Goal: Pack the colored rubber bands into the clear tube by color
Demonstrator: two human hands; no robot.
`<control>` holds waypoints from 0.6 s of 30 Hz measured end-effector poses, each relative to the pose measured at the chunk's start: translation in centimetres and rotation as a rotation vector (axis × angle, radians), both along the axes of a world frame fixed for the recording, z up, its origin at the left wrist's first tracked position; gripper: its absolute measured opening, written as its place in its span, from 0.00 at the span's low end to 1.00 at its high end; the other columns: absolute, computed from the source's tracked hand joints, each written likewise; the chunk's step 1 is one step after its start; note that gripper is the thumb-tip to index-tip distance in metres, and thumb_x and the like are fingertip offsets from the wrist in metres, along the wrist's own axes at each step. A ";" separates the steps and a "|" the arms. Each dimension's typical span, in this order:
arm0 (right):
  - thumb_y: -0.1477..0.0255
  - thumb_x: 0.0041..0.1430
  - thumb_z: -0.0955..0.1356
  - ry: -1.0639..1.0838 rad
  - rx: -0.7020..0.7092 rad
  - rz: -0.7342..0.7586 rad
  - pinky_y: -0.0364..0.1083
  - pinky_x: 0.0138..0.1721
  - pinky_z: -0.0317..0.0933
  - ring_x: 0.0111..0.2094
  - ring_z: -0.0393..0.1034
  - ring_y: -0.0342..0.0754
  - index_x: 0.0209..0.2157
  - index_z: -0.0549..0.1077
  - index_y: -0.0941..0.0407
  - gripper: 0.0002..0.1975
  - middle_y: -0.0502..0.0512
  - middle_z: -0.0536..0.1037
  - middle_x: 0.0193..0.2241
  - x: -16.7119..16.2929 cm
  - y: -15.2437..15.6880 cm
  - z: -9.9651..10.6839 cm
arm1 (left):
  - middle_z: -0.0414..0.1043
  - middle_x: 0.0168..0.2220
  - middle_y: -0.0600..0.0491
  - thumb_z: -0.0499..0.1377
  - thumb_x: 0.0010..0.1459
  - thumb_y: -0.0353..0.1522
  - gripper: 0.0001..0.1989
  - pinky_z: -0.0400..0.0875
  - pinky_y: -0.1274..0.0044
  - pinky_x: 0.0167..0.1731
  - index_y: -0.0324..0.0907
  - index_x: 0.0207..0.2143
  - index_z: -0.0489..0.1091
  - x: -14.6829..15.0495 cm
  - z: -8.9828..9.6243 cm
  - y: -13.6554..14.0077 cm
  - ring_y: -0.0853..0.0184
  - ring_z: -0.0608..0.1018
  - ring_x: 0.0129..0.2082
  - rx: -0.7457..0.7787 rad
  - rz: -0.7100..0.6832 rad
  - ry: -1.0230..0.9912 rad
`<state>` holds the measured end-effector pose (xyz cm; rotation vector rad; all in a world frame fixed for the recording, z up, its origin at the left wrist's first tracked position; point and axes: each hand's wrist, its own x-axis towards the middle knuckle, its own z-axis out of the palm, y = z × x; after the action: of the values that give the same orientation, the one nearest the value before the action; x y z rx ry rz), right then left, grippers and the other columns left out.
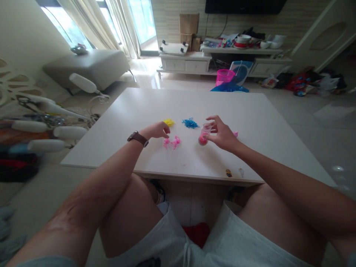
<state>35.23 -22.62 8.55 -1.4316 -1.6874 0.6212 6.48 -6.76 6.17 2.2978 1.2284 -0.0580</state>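
1. We see the right hand [223, 135] above the near half of the white table [144, 105], its thumb and fingers clamped around a small clear jar [206, 128].
2. Inside the jar, towards its base, we can make out pink and reddish contents; the upper part looks see-through.
3. We find the left hand [156, 130] to the left of the jar and well apart from it, with its fingers curled inward and pointing down. The tips are small and soft in this view, so we cannot tell whether they are pressed together, apart or pinching something.
4. Just below those fingertips, we see loose pink strips [175, 142] lying on the tabletop in two small clumps, side by side.
5. Beyond the left hand, and partly hidden by it, we note a yellow pile [169, 122]; to its right, between the two hands and a little farther off, sits a blue pile [190, 123].
6. We also see a pink bit [236, 133] showing just past the right hand.
7. On the left wrist, we see a dark-strapped watch [138, 138].
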 end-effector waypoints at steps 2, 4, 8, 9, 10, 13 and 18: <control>0.67 0.48 0.75 -0.058 -0.009 0.009 0.55 0.48 0.71 0.41 0.75 0.52 0.50 0.66 0.50 0.28 0.53 0.76 0.39 0.0 0.1 -0.2 | 0.80 0.38 0.50 0.69 0.41 0.32 0.18 0.70 0.78 0.32 0.41 0.39 0.79 -0.8 -0.6 0.3 0.64 0.78 0.34 -0.060 -0.020 0.093; 0.68 0.48 0.75 -0.099 -0.011 0.009 0.56 0.48 0.71 0.42 0.75 0.52 0.51 0.66 0.50 0.28 0.53 0.77 0.39 0.0 0.1 -0.3 | 0.80 0.37 0.50 0.69 0.39 0.30 0.22 0.69 0.79 0.31 0.41 0.42 0.79 -1.1 -1.2 0.3 0.64 0.78 0.34 -0.104 -0.048 0.106; 0.69 0.48 0.74 -0.129 -0.011 0.015 0.55 0.48 0.70 0.41 0.75 0.52 0.51 0.66 0.50 0.28 0.54 0.77 0.40 0.1 0.1 -0.4 | 0.80 0.34 0.51 0.69 0.38 0.28 0.21 0.68 0.80 0.30 0.41 0.40 0.79 -1.0 -2.0 0.1 0.65 0.78 0.33 -0.110 -0.104 0.086; 0.69 0.48 0.74 -0.134 -0.007 0.017 0.55 0.48 0.70 0.41 0.75 0.52 0.51 0.66 0.50 0.28 0.54 0.77 0.40 0.1 0.1 -0.4 | 0.80 0.34 0.51 0.68 0.39 0.29 0.20 0.67 0.80 0.29 0.40 0.39 0.79 -0.9 -2.1 0.0 0.66 0.78 0.32 -0.095 -0.110 0.085; 0.69 0.48 0.74 -0.137 -0.004 0.019 0.55 0.49 0.70 0.41 0.75 0.51 0.51 0.66 0.50 0.28 0.54 0.77 0.40 0.1 0.1 -0.4 | 0.79 0.34 0.51 0.68 0.39 0.29 0.18 0.67 0.80 0.28 0.40 0.38 0.79 -0.8 -2.3 0.0 0.66 0.77 0.31 -0.076 -0.112 0.084; 0.70 0.49 0.74 -0.145 -0.002 0.024 0.54 0.49 0.70 0.41 0.75 0.51 0.51 0.66 0.51 0.28 0.54 0.77 0.40 0.1 0.1 -0.4 | 0.79 0.32 0.52 0.66 0.43 0.29 0.13 0.65 0.81 0.27 0.40 0.35 0.79 -0.6 -2.4 -0.4 0.68 0.77 0.29 -0.016 -0.112 0.079; 0.71 0.49 0.74 -0.159 -0.001 0.025 0.53 0.49 0.70 0.40 0.75 0.50 0.51 0.66 0.51 0.27 0.53 0.77 0.40 0.1 0.1 -0.4 | 0.78 0.29 0.51 0.64 0.47 0.30 0.07 0.64 0.80 0.27 0.39 0.30 0.79 -0.4 -2.5 -1.1 0.68 0.75 0.27 0.057 -0.124 0.081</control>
<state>35.34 -22.56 8.11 -1.4956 -1.8302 0.5335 6.12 -7.82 3.65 2.4405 1.1390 -0.1636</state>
